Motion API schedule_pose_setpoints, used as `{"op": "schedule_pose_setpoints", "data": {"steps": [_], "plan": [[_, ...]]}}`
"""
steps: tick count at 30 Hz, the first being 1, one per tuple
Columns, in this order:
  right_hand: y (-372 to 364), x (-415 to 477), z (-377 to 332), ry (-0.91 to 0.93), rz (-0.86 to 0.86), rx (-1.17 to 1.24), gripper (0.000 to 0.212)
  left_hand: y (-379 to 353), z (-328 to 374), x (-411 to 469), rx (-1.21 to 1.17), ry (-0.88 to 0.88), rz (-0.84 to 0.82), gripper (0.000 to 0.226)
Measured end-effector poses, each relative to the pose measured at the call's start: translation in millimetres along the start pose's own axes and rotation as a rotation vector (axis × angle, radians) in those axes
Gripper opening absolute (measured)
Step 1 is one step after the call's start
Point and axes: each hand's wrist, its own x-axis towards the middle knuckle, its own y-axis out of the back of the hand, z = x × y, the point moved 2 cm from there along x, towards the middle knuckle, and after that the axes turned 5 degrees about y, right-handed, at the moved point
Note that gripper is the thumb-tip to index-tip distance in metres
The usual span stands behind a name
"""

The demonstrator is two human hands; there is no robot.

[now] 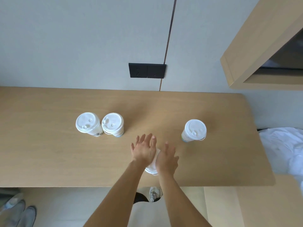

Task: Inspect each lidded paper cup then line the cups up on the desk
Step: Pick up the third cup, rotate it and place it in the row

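Two white lidded paper cups (87, 122) (113, 123) stand side by side, touching, at the desk's left middle. A third lidded cup (195, 129) stands alone to the right. A fourth cup (153, 164) is near the front edge, mostly hidden between my hands, with only part of its white lid showing. My left hand (144, 149) lies against the cup's left side with fingers spread and stretched past it. My right hand (167, 158) wraps the cup's right side with curled fingers.
The wooden desk (49, 153) runs along a grey wall with a black socket plate (147, 70). A wooden shelf box (255, 51) hangs at the upper right. White bedding (283, 149) lies beyond the desk's right end. Shoes (19, 210) are on the floor.
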Motion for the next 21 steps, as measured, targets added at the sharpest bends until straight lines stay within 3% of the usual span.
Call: {"op": "schedule_pose_setpoints", "data": {"steps": [4, 6, 8, 11, 14, 17, 21], "plan": [[-8.0, -22.7, 10.6, -0.383, -0.061, 0.295, 0.077, 14.3, 15.8, 19.0, 0.297, -0.415, -0.063, 0.051], [-6.5, -28.6, 11.7, -0.378, -0.087, 0.253, 0.075, 17.1, 20.0, 21.5, 0.405, -0.523, -0.067, 0.066], [2.0, -30.9, 9.9, -0.231, -0.133, 0.088, 0.068, 19.9, 19.9, 18.7, 0.362, -0.54, -0.004, 0.08], [16.7, -24.5, 7.0, 0.066, -0.127, -0.059, 0.064, 27.4, 15.1, 6.5, 0.117, -0.422, 0.175, 0.08], [20.2, -12.7, -9.4, 0.266, -0.063, -0.058, 0.064, 27.5, 3.6, -12.5, -0.097, -0.129, 0.266, 0.077], [5.5, -1.3, -23.2, 0.296, -0.07, -0.06, 0.076, 13.0, -7.7, -25.3, -0.15, 0.143, 0.257, 0.068], [-12.6, 3.8, -22.7, 0.328, -0.051, -0.165, 0.087, -2.4, -17.7, -26.3, -0.128, 0.286, 0.288, 0.059]]}}
